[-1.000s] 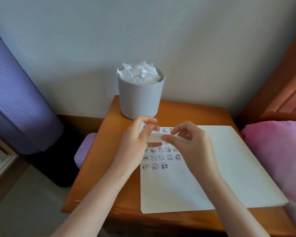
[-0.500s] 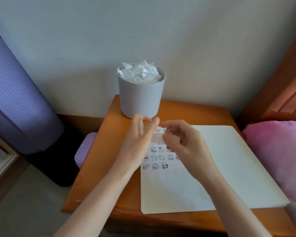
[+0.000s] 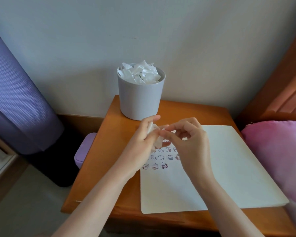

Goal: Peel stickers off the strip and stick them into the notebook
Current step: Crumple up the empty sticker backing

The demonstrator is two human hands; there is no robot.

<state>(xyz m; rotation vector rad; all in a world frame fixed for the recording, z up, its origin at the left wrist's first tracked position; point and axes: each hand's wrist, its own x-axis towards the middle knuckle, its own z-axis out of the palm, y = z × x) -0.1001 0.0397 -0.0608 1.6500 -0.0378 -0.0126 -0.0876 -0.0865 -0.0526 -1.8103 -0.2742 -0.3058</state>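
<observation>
The open notebook [image 3: 229, 168] lies on the wooden bedside table, its white page carrying several small cartoon stickers [image 3: 161, 158] in rows near the top left. My left hand [image 3: 143, 139] hovers above those rows and grips a crumpled white sticker strip [image 3: 156, 135]. My right hand [image 3: 188, 142] meets it from the right, thumb and forefinger pinching at the strip's tip. Whether a sticker sits between those fingertips is too small to tell.
A grey cup [image 3: 140, 98] stuffed with crumpled white backing scraps stands at the back of the wooden table [image 3: 101, 168]. A purple rolled mat [image 3: 15, 100] and a small purple bin [image 3: 84, 151] are at left, a pink pillow [image 3: 277, 159] at right.
The strip was stretched flat between both hands a second ago. Now it is bunched in my left hand, and my right fingertips have moved in to its end.
</observation>
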